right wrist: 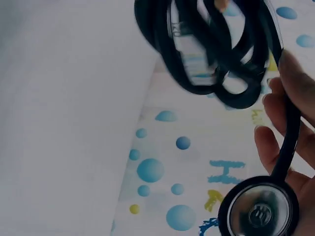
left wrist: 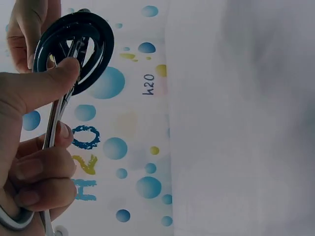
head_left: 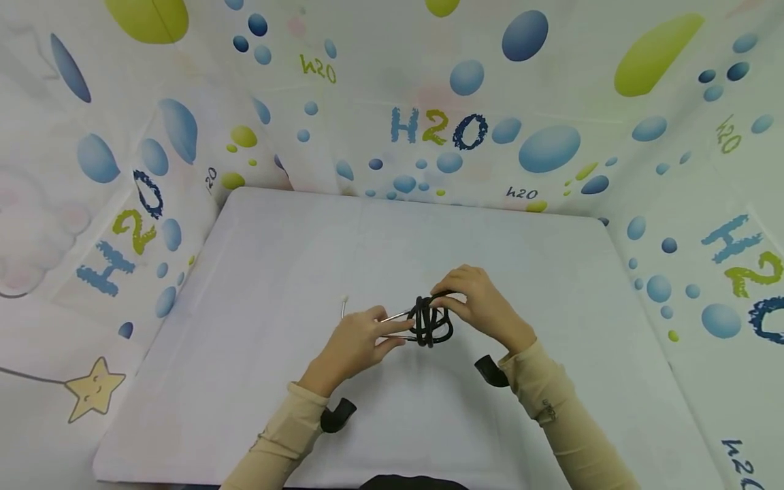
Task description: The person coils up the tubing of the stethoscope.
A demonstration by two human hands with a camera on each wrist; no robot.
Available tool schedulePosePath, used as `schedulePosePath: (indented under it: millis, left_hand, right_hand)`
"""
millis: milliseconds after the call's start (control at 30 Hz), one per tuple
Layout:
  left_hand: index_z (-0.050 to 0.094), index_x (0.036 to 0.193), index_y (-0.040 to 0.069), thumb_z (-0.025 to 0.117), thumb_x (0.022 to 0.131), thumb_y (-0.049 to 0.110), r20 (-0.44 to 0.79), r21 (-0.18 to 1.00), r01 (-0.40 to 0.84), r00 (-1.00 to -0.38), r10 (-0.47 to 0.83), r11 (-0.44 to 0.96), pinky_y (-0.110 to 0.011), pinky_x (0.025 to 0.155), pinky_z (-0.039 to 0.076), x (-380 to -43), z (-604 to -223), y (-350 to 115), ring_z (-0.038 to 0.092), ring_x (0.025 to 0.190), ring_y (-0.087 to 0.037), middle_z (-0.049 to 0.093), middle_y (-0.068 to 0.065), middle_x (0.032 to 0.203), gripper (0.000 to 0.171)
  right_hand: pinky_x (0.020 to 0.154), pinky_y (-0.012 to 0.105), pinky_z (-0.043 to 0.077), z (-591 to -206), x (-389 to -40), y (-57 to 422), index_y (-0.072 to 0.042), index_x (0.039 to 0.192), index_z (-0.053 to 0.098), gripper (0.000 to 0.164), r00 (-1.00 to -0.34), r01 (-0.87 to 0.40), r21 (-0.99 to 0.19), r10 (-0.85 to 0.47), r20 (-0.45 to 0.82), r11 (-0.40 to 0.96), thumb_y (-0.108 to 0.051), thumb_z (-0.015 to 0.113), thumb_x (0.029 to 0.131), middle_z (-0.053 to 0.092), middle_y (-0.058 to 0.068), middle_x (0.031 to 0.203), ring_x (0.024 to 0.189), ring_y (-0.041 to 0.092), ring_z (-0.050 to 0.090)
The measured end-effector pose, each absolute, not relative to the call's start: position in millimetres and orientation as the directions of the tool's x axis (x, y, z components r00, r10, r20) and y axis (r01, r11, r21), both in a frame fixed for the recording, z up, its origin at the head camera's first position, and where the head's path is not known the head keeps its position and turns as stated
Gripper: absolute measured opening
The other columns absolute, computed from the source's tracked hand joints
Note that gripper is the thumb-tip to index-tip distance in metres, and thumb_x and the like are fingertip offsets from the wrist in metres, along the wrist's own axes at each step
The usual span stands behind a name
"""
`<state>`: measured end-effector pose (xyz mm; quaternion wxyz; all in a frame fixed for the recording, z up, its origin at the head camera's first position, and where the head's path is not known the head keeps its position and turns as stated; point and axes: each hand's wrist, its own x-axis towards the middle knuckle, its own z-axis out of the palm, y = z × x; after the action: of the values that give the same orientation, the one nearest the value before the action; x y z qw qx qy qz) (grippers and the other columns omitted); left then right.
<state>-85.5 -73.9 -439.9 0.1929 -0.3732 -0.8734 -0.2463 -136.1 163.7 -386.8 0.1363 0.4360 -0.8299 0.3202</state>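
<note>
Holds a stethoscope [head_left: 422, 323] aloft over the white table [head_left: 275, 265], between two hands set a little apart and both clamped on it. With the left hand [head_left: 360, 340], grips the metal ear tubes [left wrist: 51, 128], curling fingers round the shafts and pressing the thumb near the loops. With the right hand [head_left: 480, 306], pinches the black tubing [right wrist: 291, 118] near the chest piece [right wrist: 258, 209]. Cannot tell the tightness of the wraps.

Probably light overall, but weighted toward the chest piece and apt to swing there. Looks soft and springy in the tubing, so likely to uncoil if let go; stiff, smooth, perhaps slippery along the metal. Seems sturdy, save maybe at the chest piece's face. Best taken by the bunched loops, squeezing gently, and by the tubing close to the chest piece.
</note>
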Motion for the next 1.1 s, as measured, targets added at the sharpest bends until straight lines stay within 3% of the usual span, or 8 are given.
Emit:
schedulePosePath:
  millis: [133,333,467,600,700,800,900,1100]
  left_hand:
    - [0.075,0.104,0.021,0.078,0.077,0.023,0.527,0.312,0.769,-0.628,0.572,0.557,-0.016,0.047,0.036,-84,-436,-74,0.045,0.051,-0.006,0.054,0.001,0.072,0.027]
    - [0.076,0.1,0.019,0.08,0.075,0.023,0.566,0.334,0.811,-0.579,0.586,0.48,-0.014,0.049,0.036,-83,-432,-73,0.044,0.053,-0.005,0.055,0.001,0.073,0.026]
    - [0.076,0.1,0.018,0.081,0.073,0.021,0.59,0.344,0.829,-0.556,0.586,0.441,-0.012,0.05,0.035,-82,-433,-73,0.046,0.054,-0.005,0.056,0.001,0.073,0.028]
    - [0.076,0.101,0.015,0.082,0.072,0.018,0.615,0.374,0.837,-0.546,0.569,0.399,-0.011,0.05,0.035,-81,-436,-73,0.046,0.055,-0.005,0.056,0.0,0.074,0.029]
    - [0.075,0.101,0.013,0.082,0.072,0.015,0.636,0.402,0.835,-0.55,0.541,0.375,-0.011,0.05,0.036,-83,-438,-73,0.045,0.055,-0.005,0.057,-0.001,0.073,0.03]
    - [0.075,0.101,0.011,0.081,0.071,0.013,0.647,0.424,0.829,-0.56,0.518,0.366,-0.011,0.05,0.036,-84,-441,-73,0.045,0.055,-0.005,0.056,-0.002,0.072,0.031]
    - [0.074,0.102,0.01,0.081,0.072,0.012,0.652,0.432,0.82,-0.571,0.499,0.374,-0.012,0.05,0.035,-86,-442,-74,0.044,0.055,-0.005,0.055,-0.002,0.071,0.031]
    - [0.074,0.102,0.01,0.081,0.071,0.014,0.659,0.415,0.815,-0.575,0.485,0.404,-0.012,0.049,0.034,-86,-438,-75,0.042,0.054,-0.005,0.055,-0.001,0.07,0.032]
  right_hand:
    - [0.073,0.033,0.047,-392,-143,167,-0.005,0.089,0.072,0.015,-0.633,-0.746,-0.564,-0.641,0.434,0.355,-0.007,0.077,0.075,0.069,0.001,0.083,0.08,0.017,0.059]
    - [0.072,0.029,0.048,-408,-152,173,0.0,0.091,0.071,0.012,-0.724,-0.486,-0.847,-0.641,0.254,0.214,0.001,0.072,0.079,0.068,0.005,0.084,0.078,0.012,0.06]
    - [0.068,0.027,0.051,-421,-157,178,0.007,0.096,0.068,0.012,-0.704,-0.324,-0.942,-0.689,0.175,0.091,0.001,0.065,0.086,0.069,0.003,0.09,0.077,0.01,0.062]
    - [0.075,0.024,0.051,-429,-160,184,-0.001,0.104,0.069,0.017,-0.66,-0.218,-0.976,-0.734,0.16,-0.016,-0.004,0.057,0.092,0.067,-0.003,0.101,0.086,0.008,0.061]
    - [0.08,0.024,0.049,-431,-162,185,-0.003,0.111,0.067,0.022,-0.642,-0.231,-0.972,-0.743,0.19,-0.049,-0.004,0.052,0.095,0.066,-0.006,0.107,0.092,0.008,0.06]
    - [0.084,0.026,0.049,-431,-161,184,0.007,0.114,0.063,0.024,-0.656,-0.28,-0.96,-0.726,0.205,-0.018,-0.003,0.049,0.096,0.065,-0.004,0.111,0.096,0.009,0.061]
    - [0.085,0.027,0.049,-429,-159,181,0.013,0.113,0.06,0.025,-0.7,-0.317,-0.948,-0.684,0.205,0.04,-0.002,0.049,0.096,0.066,0.007,0.111,0.097,0.011,0.062]
    - [0.082,0.027,0.05,-427,-154,173,0.011,0.11,0.062,0.023,-0.768,-0.339,-0.936,-0.603,0.218,0.094,-0.002,0.052,0.095,0.061,0.031,0.106,0.093,0.011,0.063]
